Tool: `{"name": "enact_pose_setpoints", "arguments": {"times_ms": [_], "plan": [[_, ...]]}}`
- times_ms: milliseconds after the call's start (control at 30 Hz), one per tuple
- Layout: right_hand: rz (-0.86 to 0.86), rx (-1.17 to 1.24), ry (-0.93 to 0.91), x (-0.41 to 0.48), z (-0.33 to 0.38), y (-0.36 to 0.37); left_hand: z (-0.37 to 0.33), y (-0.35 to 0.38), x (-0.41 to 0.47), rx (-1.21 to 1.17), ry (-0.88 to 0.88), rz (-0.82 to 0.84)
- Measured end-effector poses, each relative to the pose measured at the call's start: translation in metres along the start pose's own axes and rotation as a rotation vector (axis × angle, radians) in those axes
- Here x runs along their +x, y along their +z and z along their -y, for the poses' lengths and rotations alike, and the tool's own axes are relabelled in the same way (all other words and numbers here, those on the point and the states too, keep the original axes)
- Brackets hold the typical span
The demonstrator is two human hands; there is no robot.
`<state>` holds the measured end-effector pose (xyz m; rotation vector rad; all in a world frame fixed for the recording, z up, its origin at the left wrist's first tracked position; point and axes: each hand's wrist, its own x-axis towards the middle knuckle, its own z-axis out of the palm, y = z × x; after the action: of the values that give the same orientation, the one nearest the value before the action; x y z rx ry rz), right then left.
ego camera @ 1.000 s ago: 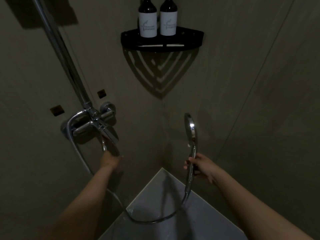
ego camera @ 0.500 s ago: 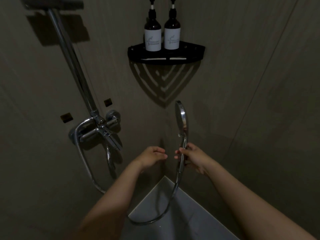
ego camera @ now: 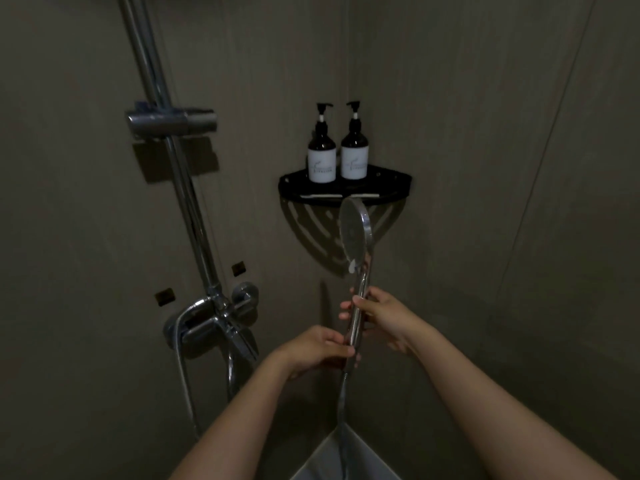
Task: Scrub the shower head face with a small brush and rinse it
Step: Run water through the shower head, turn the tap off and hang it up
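Note:
A chrome hand shower head (ego camera: pixel 354 233) stands upright in front of the shower corner, its round nozzle face turned left. My right hand (ego camera: pixel 381 315) grips the upper part of its handle. My left hand (ego camera: pixel 317 349) holds the lower end of the handle, where the metal hose (ego camera: pixel 342 410) hangs down. No brush is in view, and I see no water coming out of the head.
A chrome mixer tap (ego camera: pixel 214 323) and riser rail with an empty slider holder (ego camera: pixel 171 119) are on the left wall. A black corner shelf (ego camera: pixel 391 188) carries two pump bottles (ego camera: pixel 322 150) just above the head. A pale ledge (ego camera: pixel 322 462) lies below.
My left hand left the mixer tap, crossed right and took hold of the handle's lower end. The shower head has risen toward the shelf, and the view has tilted upward.

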<state>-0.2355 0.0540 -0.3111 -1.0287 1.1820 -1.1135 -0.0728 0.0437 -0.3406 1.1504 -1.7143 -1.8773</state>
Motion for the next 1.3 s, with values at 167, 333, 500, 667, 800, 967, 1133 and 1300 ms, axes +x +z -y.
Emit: {"name": "enact_pose_setpoints", "arguments": {"times_ms": [167, 333, 500, 667, 800, 967, 1133, 1300], "plan": [[0.095, -0.015, -0.117, 0.004, 0.058, 0.015, -0.048, -0.012, -0.018, 0.005, 0.106, -0.051], [0.196, 0.005, -0.226, 0.010, 0.128, 0.038, -0.101, -0.026, -0.034, 0.064, 0.277, -0.250], [0.264, 0.005, -0.301, 0.023, 0.199, 0.064, -0.160, -0.042, -0.053, 0.041, 0.420, -0.460], [0.165, -0.178, -0.422, 0.036, 0.259, 0.096, -0.208, -0.070, -0.063, 0.088, 0.490, -0.668], [0.079, -0.425, -0.504, 0.045, 0.286, 0.118, -0.231, -0.090, -0.062, 0.141, 0.515, -0.893], [0.089, -0.419, -0.511, 0.063, 0.309, 0.137, -0.252, -0.113, -0.052, 0.130, 0.533, -1.091], [0.092, -0.467, -0.550, 0.083, 0.334, 0.154, -0.260, -0.142, -0.043, -0.007, 0.516, -0.993], [0.099, -0.507, -0.565, 0.101, 0.354, 0.169, -0.252, -0.153, -0.039, -0.035, 0.466, -0.835]]}}
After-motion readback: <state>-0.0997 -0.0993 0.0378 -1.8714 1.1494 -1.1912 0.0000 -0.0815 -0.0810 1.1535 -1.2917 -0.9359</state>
